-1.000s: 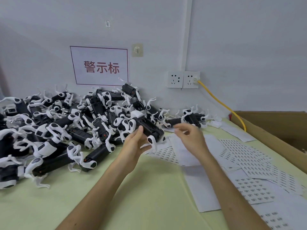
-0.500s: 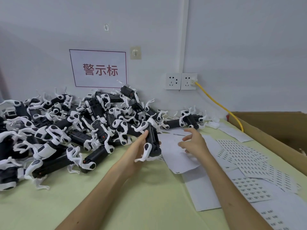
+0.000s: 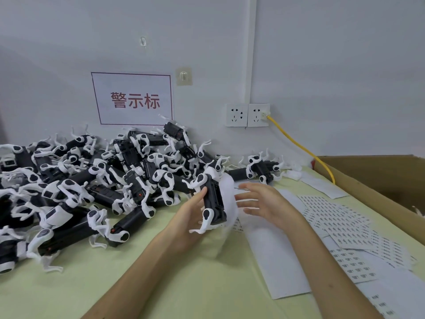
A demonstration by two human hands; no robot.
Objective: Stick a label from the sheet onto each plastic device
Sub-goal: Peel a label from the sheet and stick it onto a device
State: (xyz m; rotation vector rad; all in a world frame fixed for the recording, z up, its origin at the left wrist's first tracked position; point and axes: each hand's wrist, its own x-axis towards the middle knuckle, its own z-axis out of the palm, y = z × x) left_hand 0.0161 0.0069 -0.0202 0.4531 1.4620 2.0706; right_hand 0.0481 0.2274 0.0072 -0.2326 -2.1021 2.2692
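Left hand (image 3: pixel 190 218) gripped one black-and-white device (image 3: pixel 213 203) just above the worktop (image 3: pixel 161 284), by the edge of the big pile (image 3: pixel 103 180). Right hand (image 3: pixel 264 201) hung loose beside it, fingers spread, kinda blurry. Label sheets (image 3: pixel 333 217) lay scattered to the right.

green table (image 3: pixel 69 295) | device heap (image 3: pixel 101 178) left | label sheets (image 3: pixel 333 210) right | cardboard box (image 3: pixel 368 171), possibly on it

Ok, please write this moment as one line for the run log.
left hand: grips one device | right hand: open, blurred, beside device | label sheets: lying right of hands
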